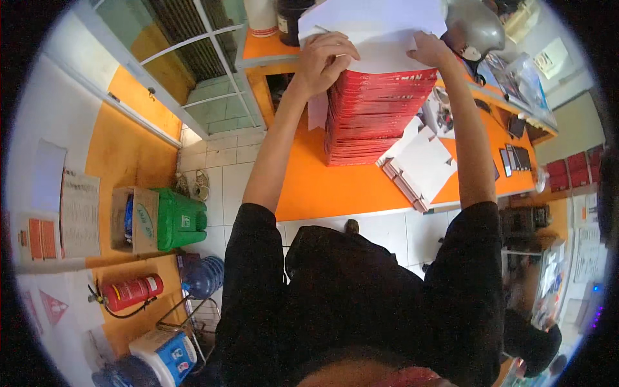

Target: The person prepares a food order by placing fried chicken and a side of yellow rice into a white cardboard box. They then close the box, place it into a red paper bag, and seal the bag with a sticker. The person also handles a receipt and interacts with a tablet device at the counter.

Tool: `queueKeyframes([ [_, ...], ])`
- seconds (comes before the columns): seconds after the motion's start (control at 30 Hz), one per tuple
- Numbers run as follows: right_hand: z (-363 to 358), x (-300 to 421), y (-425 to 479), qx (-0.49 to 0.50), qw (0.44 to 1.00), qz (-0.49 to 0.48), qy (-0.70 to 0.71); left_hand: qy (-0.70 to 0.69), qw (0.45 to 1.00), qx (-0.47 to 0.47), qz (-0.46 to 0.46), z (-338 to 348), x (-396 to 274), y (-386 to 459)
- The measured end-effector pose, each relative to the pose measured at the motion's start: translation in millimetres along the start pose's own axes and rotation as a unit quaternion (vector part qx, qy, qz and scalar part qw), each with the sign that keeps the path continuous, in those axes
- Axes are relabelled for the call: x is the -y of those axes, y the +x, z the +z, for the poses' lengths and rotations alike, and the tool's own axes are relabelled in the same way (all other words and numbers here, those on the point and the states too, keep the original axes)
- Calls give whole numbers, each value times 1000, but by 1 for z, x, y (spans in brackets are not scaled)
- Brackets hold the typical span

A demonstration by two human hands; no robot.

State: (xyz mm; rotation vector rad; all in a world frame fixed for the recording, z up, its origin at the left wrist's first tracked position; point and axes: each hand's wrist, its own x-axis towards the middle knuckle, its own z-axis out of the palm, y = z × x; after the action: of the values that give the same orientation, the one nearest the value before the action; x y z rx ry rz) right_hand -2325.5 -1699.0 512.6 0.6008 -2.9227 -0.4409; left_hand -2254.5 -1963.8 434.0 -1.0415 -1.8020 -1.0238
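A tall stack of red printed cardboard pieces [372,116] stands on the orange tabletop [314,193]. Over its top lies a white die-cut cardboard sheet [377,29] with angled corners, its upper end cut off by the picture's rim. My left hand [326,60], fingers bent, grips the sheet near its left edge. On the opposite edge, my right hand [430,51] holds the sheet with the thumb on the white face; some of its fingers are hidden. Right of the stack, below my right forearm, rest several flat white cardboard pieces [420,162] with folded flaps.
A raised orange shelf [266,46] borders the table at the back, with a dark container [292,22] on it. A grey helmet [474,26] sits at the back right. Phones [517,157] lie farther right. A green bin [179,220] stands on the floor at left. Someone in black is at lower right.
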Motion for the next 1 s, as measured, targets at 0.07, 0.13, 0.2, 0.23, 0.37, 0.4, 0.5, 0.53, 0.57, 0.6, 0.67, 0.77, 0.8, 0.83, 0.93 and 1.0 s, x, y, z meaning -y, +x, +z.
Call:
queueKeyframes([
  [0.07, 11, 2, -3, -21, 1000, -3, 22, -18, 1000, -1, 16, -4, -3, 3],
  [0.13, 35, -7, -2, -55, 997, 10, 47, -32, 999, 1, 12, 1, -3, 3],
  [0.2, 55, -21, 7, -94, 995, -41, 19, -40, 999, 22, -2, 2, -4, 6],
  [0.23, 59, -27, 5, -120, 992, -20, 35, -41, 999, 28, -5, 4, -4, 5],
  [0.37, -15, -20, -55, 51, 851, 180, 492, -30, 992, 27, -118, -3, -25, -1],
  [0.4, -1, -38, -75, 50, 814, 172, 553, 57, 995, 2, -85, -7, -42, 6],
  [0.5, 148, -88, -110, -95, 798, 78, 590, 236, 967, -96, 5, -14, -72, -1],
  [0.53, 239, -121, -140, -76, 893, 69, 439, 198, 970, -133, -44, 10, -95, -6],
  [0.57, 325, -152, -168, -63, 963, 52, 258, 169, 967, -168, -89, 26, -128, -13],
  [0.6, 405, -190, -205, -54, 995, 35, 81, 144, 965, -171, -139, 49, -145, -34],
  [0.67, 502, -195, -288, -55, 970, 235, -30, 131, 948, -166, -236, 76, -189, -81],
  [0.77, 467, -138, -298, 64, 941, 278, 180, 114, 871, -52, -474, 112, -256, -171],
  [0.8, 439, -133, -301, 80, 935, 268, 217, 194, 908, -20, -370, 136, -271, -191],
  [0.83, 432, -136, -300, 51, 936, 272, 217, 106, 880, -6, -464, 164, -286, -213],
  [0.93, 451, -125, -320, -37, 954, 273, 120, -28, 806, 77, -586, 230, -332, -170],
  [1.0, 440, -123, -322, -152, 957, 242, 40, -74, 833, 154, -527, 259, -339, -160],
])
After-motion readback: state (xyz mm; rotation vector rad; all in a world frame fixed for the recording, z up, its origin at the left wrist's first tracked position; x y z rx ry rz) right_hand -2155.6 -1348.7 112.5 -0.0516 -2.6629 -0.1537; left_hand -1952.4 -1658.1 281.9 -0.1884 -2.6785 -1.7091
